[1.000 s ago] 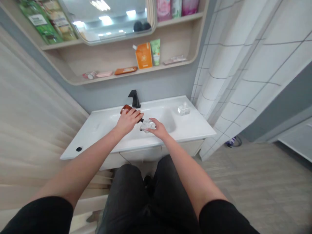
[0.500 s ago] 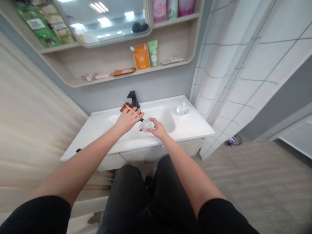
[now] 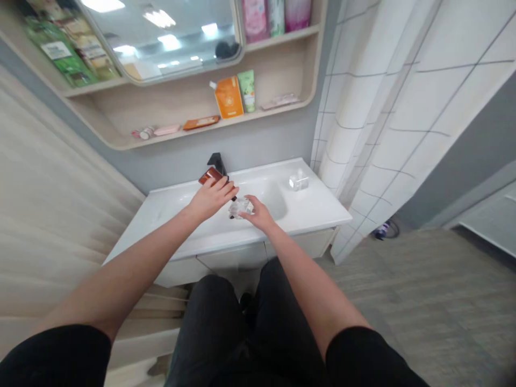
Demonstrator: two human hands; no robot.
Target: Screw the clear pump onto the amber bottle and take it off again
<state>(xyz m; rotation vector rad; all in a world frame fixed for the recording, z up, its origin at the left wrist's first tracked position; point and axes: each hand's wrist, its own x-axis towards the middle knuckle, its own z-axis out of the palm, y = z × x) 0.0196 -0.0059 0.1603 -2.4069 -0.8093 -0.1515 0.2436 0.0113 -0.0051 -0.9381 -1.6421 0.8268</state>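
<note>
My left hand (image 3: 213, 198) is wrapped round a brown bottle (image 3: 210, 175), tilted so that its dark neck points down to the right. Just below that neck, my right hand (image 3: 259, 213) grips a small clear container (image 3: 238, 207) by its right side. The bottle's mouth is close to the container's top; I cannot tell whether they touch or whether liquid flows. Both things are held over the white sink (image 3: 276, 200). Behind the bottle stands a black faucet (image 3: 218, 161).
A second clear container (image 3: 299, 180) stands on the counter's right side. Above the sink, a shelf (image 3: 169, 138) carries an orange pouch (image 3: 229, 98), a green tube (image 3: 247, 91) and several small items. A curtain (image 3: 52, 193) hangs at left; a tiled wall (image 3: 363, 140) rises at right.
The view has shifted slightly. Both hands keep their holds, and the bottle stays tilted over the clear container with almost no visible movement.
</note>
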